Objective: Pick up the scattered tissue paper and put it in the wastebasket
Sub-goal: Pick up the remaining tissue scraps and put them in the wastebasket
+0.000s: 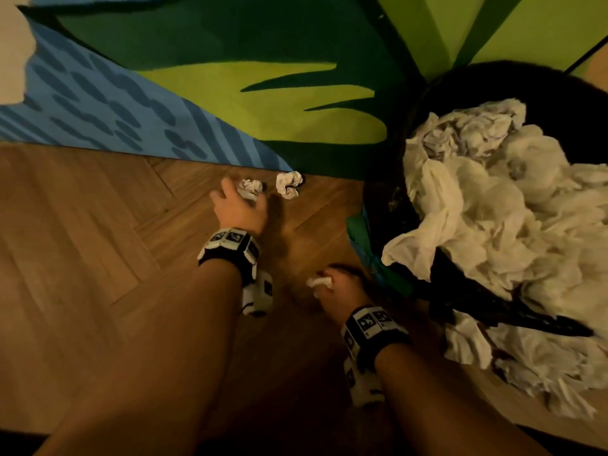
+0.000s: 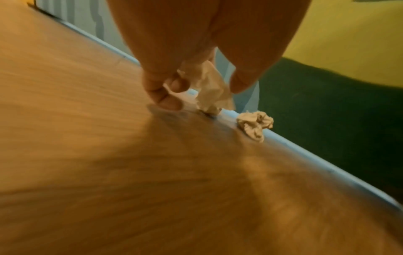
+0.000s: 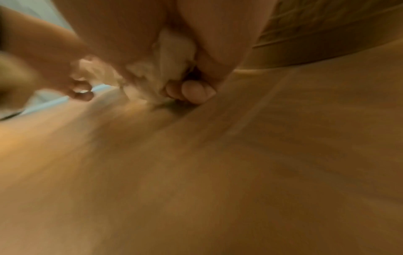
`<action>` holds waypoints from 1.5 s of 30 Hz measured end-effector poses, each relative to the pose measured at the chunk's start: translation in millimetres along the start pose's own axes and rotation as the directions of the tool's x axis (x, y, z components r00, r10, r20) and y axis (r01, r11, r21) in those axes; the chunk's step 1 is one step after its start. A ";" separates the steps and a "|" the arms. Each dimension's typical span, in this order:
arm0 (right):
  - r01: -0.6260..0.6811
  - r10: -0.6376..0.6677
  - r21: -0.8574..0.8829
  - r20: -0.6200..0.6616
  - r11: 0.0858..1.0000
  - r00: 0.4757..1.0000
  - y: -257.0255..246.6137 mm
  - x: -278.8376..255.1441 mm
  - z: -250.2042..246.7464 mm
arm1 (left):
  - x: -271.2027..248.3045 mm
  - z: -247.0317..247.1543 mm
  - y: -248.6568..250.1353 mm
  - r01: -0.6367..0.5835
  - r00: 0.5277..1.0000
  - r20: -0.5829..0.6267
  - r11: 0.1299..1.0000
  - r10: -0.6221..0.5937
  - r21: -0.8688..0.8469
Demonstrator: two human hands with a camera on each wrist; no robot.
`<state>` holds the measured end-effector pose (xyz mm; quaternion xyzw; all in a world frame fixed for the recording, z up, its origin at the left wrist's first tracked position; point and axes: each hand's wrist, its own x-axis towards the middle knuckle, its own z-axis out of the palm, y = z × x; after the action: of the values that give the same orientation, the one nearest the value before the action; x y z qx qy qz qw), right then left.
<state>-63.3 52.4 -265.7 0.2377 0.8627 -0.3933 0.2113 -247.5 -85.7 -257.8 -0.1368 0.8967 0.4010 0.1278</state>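
My left hand point(image 1: 238, 205) reaches down to the wooden floor at the rug's edge, and its fingers point(image 2: 174, 86) curl round a crumpled tissue point(image 1: 250, 189) point(image 2: 209, 91) whose lower end touches the floor. A second crumpled tissue point(image 1: 289, 184) point(image 2: 255, 125) lies loose just right of it, against the rug. My right hand point(image 1: 339, 287) is nearer to me, beside the wastebasket, and grips a wad of tissue point(image 1: 318, 283) point(image 3: 174, 57) in its curled fingers point(image 3: 196, 91). The dark wastebasket point(image 1: 394, 205) at right overflows with white tissues point(image 1: 487, 192).
A rug point(image 1: 230, 77) in green, blue and yellow covers the floor beyond the hands. Herringbone wooden floor point(image 1: 98, 241) spreads to the left and front. Tissues point(image 1: 526, 366) spill over the wastebasket's near rim.
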 end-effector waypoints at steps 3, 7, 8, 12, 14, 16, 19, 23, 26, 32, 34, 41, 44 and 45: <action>-0.043 0.041 0.021 0.117 0.999 0.992 24.0 -14.1 -5.8 | 11.9 17.2 15.9 0.089 0.996 -0.006 0.996 -0.089 0.023; -0.094 0.106 -0.057 0.254 0.994 0.961 51.8 -30.3 -12.4 | 7.2 50.7 42.0 0.054 0.999 -0.011 0.987 -0.053 0.154; -0.081 0.097 -0.073 0.248 0.994 0.964 57.1 -34.7 -16.5 | 2.4 58.8 46.6 0.037 0.999 0.014 0.979 -0.041 0.199; -0.058 0.068 -0.065 0.154 0.996 0.986 73.1 -49.8 -32.0 | -16.9 71.9 48.2 -0.120 0.983 0.163 0.962 0.082 0.244; -0.071 0.071 -0.008 0.107 0.997 0.992 78.0 -55.7 -39.1 | -32.3 70.6 50.5 -0.182 0.967 0.217 0.961 0.137 0.208; -0.079 0.074 0.085 0.058 0.993 0.996 82.1 -63.7 -44.3 | -51.5 67.3 48.4 -0.160 0.968 0.214 0.979 0.131 0.127; -0.101 0.112 0.244 -0.028 0.964 0.993 93.1 -70.8 -45.9 | -78.5 63.0 36.3 -0.154 0.973 0.180 0.988 0.147 0.023; -0.180 0.198 0.234 -0.055 0.956 0.979 103.6 -76.9 -51.0 | -118.1 65.0 14.8 -0.026 0.966 0.249 0.987 0.065 -0.159; -0.291 0.385 0.419 -0.160 0.860 0.909 110.0 -93.0 -63.8 | -141.5 61.5 4.3 -0.016 0.973 0.219 0.969 0.073 -0.248; -0.009 0.489 0.718 -0.466 0.696 0.737 117.1 -125.7 -127.1 | -159.3 8.2 55.1 -0.251 0.968 -0.112 0.830 0.225 -0.499; 0.136 0.534 0.750 -0.574 0.648 0.620 113.8 -141.3 -157.4 | -168.0 -17.2 86.7 -0.374 0.927 -0.257 0.745 0.274 -0.553; 0.524 0.169 0.429 -0.865 0.735 0.472 24.9 -186.2 -265.3 | -228.6 -62.7 176.0 -0.615 0.766 -0.275 0.539 0.581 -0.576; 0.440 -0.199 0.072 -0.818 0.895 0.540 -24.1 -183.6 -290.7 | -242.5 -52.8 198.5 -0.631 0.731 -0.008 0.672 0.682 -0.387; 0.432 -0.313 -0.050 -0.763 0.901 0.566 -35.1 -181.1 -297.1 | -243.2 -52.5 206.6 -0.649 0.721 0.073 0.708 0.689 -0.280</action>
<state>8.2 219.4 33.1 0.2058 0.8706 -0.3543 -0.2721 -99.5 41.8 -0.1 0.2196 0.8163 0.5332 0.0329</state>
